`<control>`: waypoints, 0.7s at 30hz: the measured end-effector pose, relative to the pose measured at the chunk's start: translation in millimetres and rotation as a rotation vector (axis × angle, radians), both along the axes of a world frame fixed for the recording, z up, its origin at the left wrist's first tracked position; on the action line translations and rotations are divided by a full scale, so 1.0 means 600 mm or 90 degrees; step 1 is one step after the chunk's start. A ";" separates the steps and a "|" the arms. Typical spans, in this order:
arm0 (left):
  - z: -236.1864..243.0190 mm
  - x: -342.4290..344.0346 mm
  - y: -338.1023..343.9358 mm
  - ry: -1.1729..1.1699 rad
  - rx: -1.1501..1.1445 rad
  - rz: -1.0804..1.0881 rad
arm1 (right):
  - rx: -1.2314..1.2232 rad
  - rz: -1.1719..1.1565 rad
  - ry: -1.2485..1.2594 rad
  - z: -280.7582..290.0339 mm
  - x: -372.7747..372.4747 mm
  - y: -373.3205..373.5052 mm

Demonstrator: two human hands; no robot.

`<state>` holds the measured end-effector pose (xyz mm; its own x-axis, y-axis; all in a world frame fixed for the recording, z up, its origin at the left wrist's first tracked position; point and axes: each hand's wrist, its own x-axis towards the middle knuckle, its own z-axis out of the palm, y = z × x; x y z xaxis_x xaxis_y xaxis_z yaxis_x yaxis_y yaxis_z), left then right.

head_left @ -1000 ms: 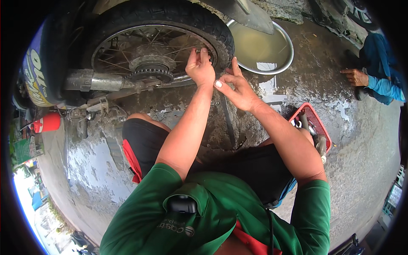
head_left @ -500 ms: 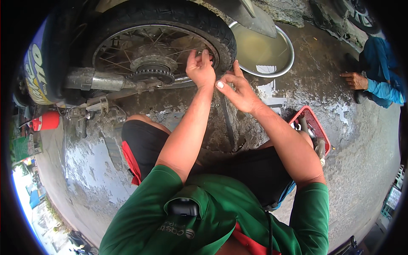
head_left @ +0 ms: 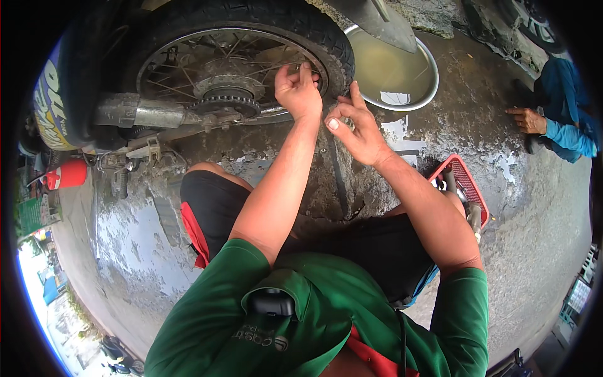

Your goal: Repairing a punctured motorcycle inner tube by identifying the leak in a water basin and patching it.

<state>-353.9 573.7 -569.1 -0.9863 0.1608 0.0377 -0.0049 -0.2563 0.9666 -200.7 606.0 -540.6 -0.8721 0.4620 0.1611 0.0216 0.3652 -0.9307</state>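
A spoked motorcycle wheel with a black tire (head_left: 264, 22) and a dull metal rim (head_left: 147, 60) fills the top of the view. Its toothed sprocket (head_left: 229, 105) sits at the hub. My left hand (head_left: 298, 94) is at the rim's inner edge among the spokes, its fingers bent together in a pinch. Whatever they grip there is too small to make out. Just to its right, my right hand (head_left: 361, 132) hovers beside the tire. Its index finger points up and its thumb stands apart, with nothing visible in it.
A metal basin (head_left: 433, 75) of cloudy water stands right of the tire, partly under a grey fender (head_left: 383, 25). A red basket (head_left: 468, 179) with tools lies by my right knee. Another person's hand (head_left: 527, 119) is at the far right. A red container (head_left: 66, 176) stands left.
My right hand has drawn slightly away from my left wrist, to the right. My left hand stays at the rim with its fingers pinched. The whole view has shifted a little.
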 end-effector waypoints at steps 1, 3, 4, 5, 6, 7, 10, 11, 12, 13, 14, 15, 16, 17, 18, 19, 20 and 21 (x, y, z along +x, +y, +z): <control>-0.001 0.003 0.001 -0.005 -0.005 0.000 | 0.000 -0.001 -0.001 0.001 0.001 0.001; -0.002 0.010 0.007 -0.018 -0.016 -0.007 | 0.027 -0.009 0.006 0.005 0.006 0.006; -0.017 0.000 0.004 -0.014 -0.016 -0.002 | 0.040 -0.007 0.015 0.008 0.001 0.002; -0.032 -0.014 0.002 0.027 -0.044 0.017 | 0.039 -0.002 0.020 0.011 -0.005 -0.002; -0.045 -0.028 -0.002 0.068 -0.073 0.037 | 0.029 -0.003 0.035 0.014 -0.012 -0.007; -0.050 -0.027 -0.001 0.102 -0.101 0.050 | 0.019 -0.010 0.042 0.011 -0.010 -0.006; -0.033 0.007 0.012 0.070 -0.014 0.004 | 0.022 -0.021 0.044 0.003 0.000 0.006; -0.020 0.018 0.017 0.055 0.030 -0.019 | 0.036 -0.021 0.042 0.000 0.003 0.013; -0.020 0.015 0.013 0.056 0.028 -0.016 | 0.049 -0.014 0.047 0.002 -0.001 0.012; -0.019 0.012 0.009 0.048 0.038 -0.008 | 0.047 -0.011 0.049 0.004 -0.003 0.010; -0.019 0.010 0.007 0.040 0.047 -0.001 | 0.048 -0.009 0.058 0.005 -0.006 0.008; -0.019 0.008 0.005 0.032 0.057 0.006 | 0.049 -0.007 0.067 0.007 -0.008 0.006; -0.019 0.009 0.002 0.033 0.056 0.007 | 0.050 -0.006 0.077 0.008 -0.010 0.004; -0.020 0.011 0.000 0.033 0.029 0.008 | 0.049 -0.005 0.077 0.009 -0.010 0.004; -0.019 0.014 -0.002 0.033 0.003 0.009 | 0.045 -0.012 0.080 0.011 -0.010 0.003; -0.017 0.016 -0.003 0.033 -0.024 0.010 | 0.040 -0.019 0.084 0.012 -0.010 0.002; -0.020 0.013 -0.004 0.034 -0.024 0.010 | 0.036 -0.025 0.087 0.014 -0.010 0.001; -0.019 0.010 -0.005 0.034 -0.023 0.006 | 0.036 -0.025 0.088 0.016 -0.010 0.001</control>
<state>-347.8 570.7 -580.8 -0.9843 0.1543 0.0852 0.0498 -0.2203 0.9742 -206.9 606.4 -531.0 -0.8214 0.4823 0.3046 -0.0898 0.4179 -0.9041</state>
